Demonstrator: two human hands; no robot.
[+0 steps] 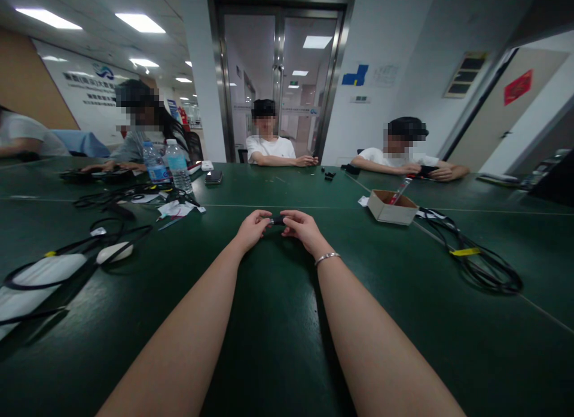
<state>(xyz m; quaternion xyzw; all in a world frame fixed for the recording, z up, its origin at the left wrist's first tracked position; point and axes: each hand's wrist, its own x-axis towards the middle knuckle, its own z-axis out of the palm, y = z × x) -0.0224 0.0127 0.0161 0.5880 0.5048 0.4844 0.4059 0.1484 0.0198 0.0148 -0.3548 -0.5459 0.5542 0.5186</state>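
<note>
Over the middle of the green table (278,321), both my hands meet at a small black piece with a silvery end (277,220); it is too small to tell its kind. My left hand (252,232) pinches the silvery end on the left between thumb and fingertips. The black end, on the right, is gripped by the thumb and fingers of my right hand (305,232), which has a silver bracelet (327,258) at its wrist. Fingertips cover part of the piece.
To the right stand an open cardboard box (392,209) and a coiled black cable (482,264). Leftward lie tangled cables (130,193), a white mouse (115,253), and two water bottles (178,166). A phone (214,177) lies farther back. Several people sit around the table.
</note>
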